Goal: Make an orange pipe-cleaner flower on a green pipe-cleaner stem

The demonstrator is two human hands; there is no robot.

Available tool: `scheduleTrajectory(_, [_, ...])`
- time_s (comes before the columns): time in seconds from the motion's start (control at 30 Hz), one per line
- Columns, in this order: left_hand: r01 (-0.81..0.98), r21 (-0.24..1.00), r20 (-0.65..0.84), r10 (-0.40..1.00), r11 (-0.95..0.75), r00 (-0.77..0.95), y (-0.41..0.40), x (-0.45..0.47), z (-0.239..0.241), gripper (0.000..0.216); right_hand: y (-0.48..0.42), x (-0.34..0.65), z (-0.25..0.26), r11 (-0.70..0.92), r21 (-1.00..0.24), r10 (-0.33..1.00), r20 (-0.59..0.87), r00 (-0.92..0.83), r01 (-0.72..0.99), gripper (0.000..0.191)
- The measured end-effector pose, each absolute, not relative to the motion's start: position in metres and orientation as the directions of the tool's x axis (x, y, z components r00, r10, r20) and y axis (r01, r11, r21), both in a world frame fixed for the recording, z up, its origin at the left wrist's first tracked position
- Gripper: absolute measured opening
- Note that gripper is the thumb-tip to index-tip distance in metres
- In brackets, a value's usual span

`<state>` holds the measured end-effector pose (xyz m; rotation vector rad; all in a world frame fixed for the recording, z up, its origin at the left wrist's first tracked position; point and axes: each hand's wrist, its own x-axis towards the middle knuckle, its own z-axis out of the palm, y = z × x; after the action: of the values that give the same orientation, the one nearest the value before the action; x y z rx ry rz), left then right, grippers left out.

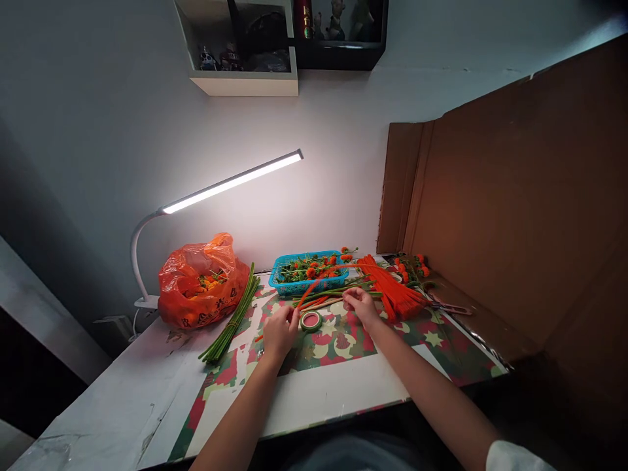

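My left hand [280, 330] is curled, pinching the near end of an orange pipe cleaner [310, 291] that arcs up toward the blue basket. My right hand [362, 305] is closed too, gripping thin green and orange stems [333, 292] lying across the patterned mat. A small roll of green tape [311, 320] lies flat on the mat between my hands, touching neither.
A blue basket [284, 286] of orange-tipped green stems stands behind my hands. A bundle of orange pipe cleaners [392, 288] lies right, a bundle of green stems [233, 317] and an orange plastic bag [201, 282] left. A lit desk lamp [230, 183] arches over; a cardboard sheet [505, 216] rises at right.
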<state>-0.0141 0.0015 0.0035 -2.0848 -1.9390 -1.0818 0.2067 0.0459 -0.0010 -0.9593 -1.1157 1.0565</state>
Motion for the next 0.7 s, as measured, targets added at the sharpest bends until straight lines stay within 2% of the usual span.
scheduleTrajectory(0.07, [0.921,0.347,0.564,0.824,-0.178,-0.053,0.003,-0.016,0.003,0.028,0.041,0.199,-0.002,0.236,-0.964,0.972,0.236,0.014,-0.124,0.033])
scheduleTrajectory(0.2, [0.917,0.334,0.554,0.832,-0.221,-0.001,0.001,-0.015,0.004,0.031,0.036,0.193,-0.002,0.258,-0.960,0.966,0.258,0.019,-0.111,0.028])
scheduleTrajectory(0.3, [0.896,0.329,0.506,0.857,-0.299,0.100,-0.003,-0.011,0.009,0.036,0.038,0.196,-0.003,0.231,-0.962,0.973,0.232,0.014,-0.142,0.030])
scheduleTrajectory(0.4, [0.859,0.287,0.446,0.852,-0.425,0.272,-0.007,-0.007,0.013,0.044,0.037,0.198,-0.001,0.171,-0.959,0.980,0.189,-0.063,-0.227,0.038])
scheduleTrajectory(0.47, [0.844,0.271,0.422,0.845,-0.463,0.329,-0.008,-0.007,0.014,0.050,0.034,0.200,0.002,0.151,-0.946,0.975,0.191,-0.116,-0.287,0.043])
scheduleTrajectory(0.7, [0.882,0.296,0.446,0.869,-0.368,0.213,-0.004,-0.014,0.012,0.057,0.029,0.206,0.016,0.210,-0.906,0.953,0.274,-0.131,-0.367,0.038])
